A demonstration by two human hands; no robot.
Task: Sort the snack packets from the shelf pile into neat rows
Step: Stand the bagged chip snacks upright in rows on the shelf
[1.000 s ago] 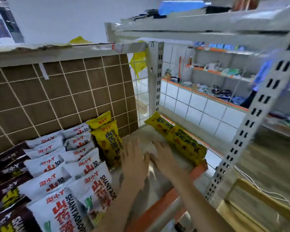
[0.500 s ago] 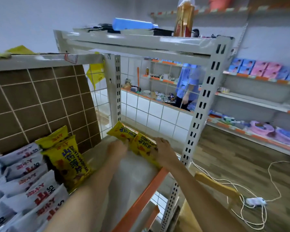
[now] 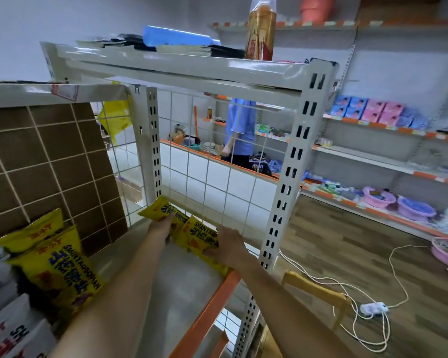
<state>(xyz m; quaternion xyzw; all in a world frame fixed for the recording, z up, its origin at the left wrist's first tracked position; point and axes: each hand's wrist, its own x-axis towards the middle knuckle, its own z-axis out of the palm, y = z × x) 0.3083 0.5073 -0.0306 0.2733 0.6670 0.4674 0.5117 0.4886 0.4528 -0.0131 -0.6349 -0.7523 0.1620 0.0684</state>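
1. Your left hand (image 3: 161, 229) and right hand (image 3: 230, 248) each grip the yellow packets (image 3: 192, 232) at twelve o'clock.
2. They lie against the wire mesh (image 3: 212, 177), likely for gathering into a row.

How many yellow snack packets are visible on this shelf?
4: two yellow foil snack packets upright at left by the brown tiles; two against the wire grid under the hands. Others may be hidden.

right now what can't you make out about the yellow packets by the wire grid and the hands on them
- Head view: lower end of the yellow snack packets is covered by the right hand.
- Left hand fingertips lie on a packet; grip unclear.
- How many packets are stacked: overlap hides it.
- White snack packets: cut off by the left edge.
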